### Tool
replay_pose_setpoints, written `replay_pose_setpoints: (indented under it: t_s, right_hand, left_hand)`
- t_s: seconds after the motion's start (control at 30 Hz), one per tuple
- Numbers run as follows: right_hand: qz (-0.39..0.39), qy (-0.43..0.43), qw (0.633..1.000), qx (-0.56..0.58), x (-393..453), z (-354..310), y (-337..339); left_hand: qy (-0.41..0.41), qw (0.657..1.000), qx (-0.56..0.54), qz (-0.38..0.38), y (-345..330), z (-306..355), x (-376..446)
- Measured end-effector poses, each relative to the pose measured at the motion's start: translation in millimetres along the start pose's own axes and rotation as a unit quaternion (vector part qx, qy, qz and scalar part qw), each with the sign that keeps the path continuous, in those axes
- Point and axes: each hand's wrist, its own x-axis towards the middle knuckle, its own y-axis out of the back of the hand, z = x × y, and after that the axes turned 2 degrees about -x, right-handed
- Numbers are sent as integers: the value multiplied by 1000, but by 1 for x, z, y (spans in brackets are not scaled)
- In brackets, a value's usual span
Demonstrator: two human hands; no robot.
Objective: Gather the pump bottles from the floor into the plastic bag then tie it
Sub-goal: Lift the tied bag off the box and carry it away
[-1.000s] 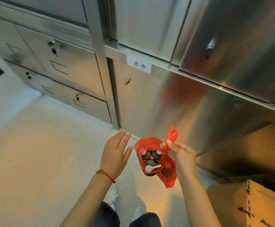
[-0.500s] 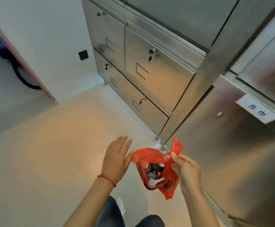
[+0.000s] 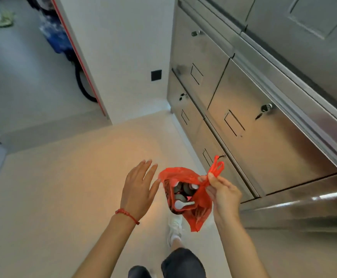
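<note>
With the pump bottles [image 3: 180, 190] apparently gathered inside the hanging red plastic bag [image 3: 199, 213], the right hand [image 3: 222, 192] pinches one handle [image 3: 216, 167] while the left hand [image 3: 138, 189], fingers spread and empty beside the rim, must catch the other handle to begin tying.

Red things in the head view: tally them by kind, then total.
Plastic bag: 1
Bracelet on the left hand's wrist: 1
Wall-edge strip: 1
Total: 3
</note>
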Motion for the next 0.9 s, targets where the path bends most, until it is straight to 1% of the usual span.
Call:
replay_pose_setpoints:
  t_s: [0.2, 0.3, 0.43, 0.57, 0.77, 0.9]
  right_hand:
    - [-55, -25, 998, -36, 85, -27, -63]
    - [-71, -31, 996, -38, 123, -49, -93]
    - [-85, -33, 995, -49, 172, -69, -134]
    - [-82, -48, 995, -38, 223, -81, -177]
    - [-55, -65, 996, -32, 302, -91, -247]
    - [-36, -68, 995, -57, 351, -98, -291]
  left_hand:
    - [67, 998, 15, 6, 5, -16, 89]
    - [101, 995, 21, 12, 13, -20, 132]
    - [122, 992, 26, 17, 22, -32, 190]
    - [131, 991, 26, 6, 27, -57, 250]
    - [133, 991, 29, -13, 36, -108, 351]
    - [128, 991, 35, -26, 42, -139, 411]
